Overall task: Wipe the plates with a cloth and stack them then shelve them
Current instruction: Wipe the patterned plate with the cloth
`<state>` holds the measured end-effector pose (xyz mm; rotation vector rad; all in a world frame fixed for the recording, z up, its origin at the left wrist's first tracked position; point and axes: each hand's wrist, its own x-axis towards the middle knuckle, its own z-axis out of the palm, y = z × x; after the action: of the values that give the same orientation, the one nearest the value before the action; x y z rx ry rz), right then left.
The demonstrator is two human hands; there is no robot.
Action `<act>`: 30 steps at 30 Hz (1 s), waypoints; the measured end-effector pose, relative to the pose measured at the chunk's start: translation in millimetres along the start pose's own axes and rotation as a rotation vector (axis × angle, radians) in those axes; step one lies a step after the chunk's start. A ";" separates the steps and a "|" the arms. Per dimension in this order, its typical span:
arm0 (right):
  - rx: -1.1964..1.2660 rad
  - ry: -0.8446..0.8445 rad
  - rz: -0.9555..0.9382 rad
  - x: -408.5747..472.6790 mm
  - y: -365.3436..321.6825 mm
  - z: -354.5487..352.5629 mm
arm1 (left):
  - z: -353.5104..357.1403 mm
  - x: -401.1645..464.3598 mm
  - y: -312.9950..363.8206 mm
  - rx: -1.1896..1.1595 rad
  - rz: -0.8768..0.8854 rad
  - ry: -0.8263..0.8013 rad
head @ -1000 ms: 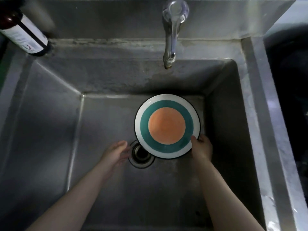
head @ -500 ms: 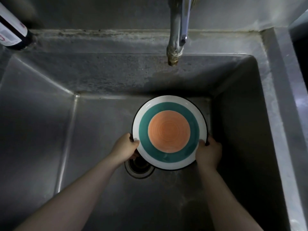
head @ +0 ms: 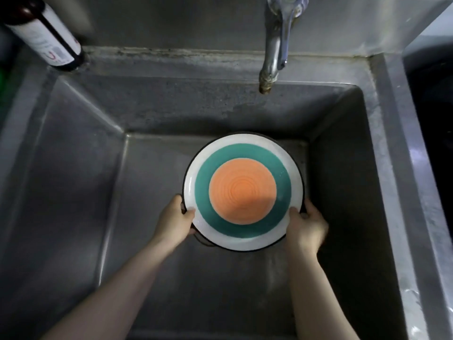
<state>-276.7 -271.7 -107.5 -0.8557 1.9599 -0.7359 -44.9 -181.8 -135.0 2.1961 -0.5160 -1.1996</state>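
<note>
Head view: plate (head: 244, 192) sits level between both hands, low in the sink (head: 73, 168) toward its right wall; left hand (head: 172, 223) and right hand (head: 306, 225) each clasp an opposite rim edge, equally near.

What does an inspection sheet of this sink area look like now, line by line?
Surface: steel sink, basin dull and stained; no water runs from the tap.
Job's things: one round plate, white rim, teal ring, orange centre, face up over the basin. No cloth, stack or shelf in view.
Clutter: dark bottle with a white label on the back ledge, at the left corner.
Grippers: left hand grips the plate's left rim; right hand grips its right rim, thumbs on top.
Cables: nothing seen.
Surroundings: dark area beyond the sink's right edge, too dim to tell.
</note>
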 end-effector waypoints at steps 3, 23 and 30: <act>-0.024 -0.006 -0.052 -35.0 -7.6 -11.8 | -27.5 -25.4 -4.0 0.007 0.107 0.088; 0.366 0.128 -0.714 -306.2 -65.0 -134.4 | -200.0 -276.8 8.8 -0.309 0.773 0.379; 0.462 0.087 -0.915 -359.7 -100.7 -179.8 | -225.1 -336.2 30.0 -0.455 0.875 0.480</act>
<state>-259.3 -17.5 219.5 -1.4306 1.2978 -1.6854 -30.2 57.8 192.1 1.4997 -0.7798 -0.2657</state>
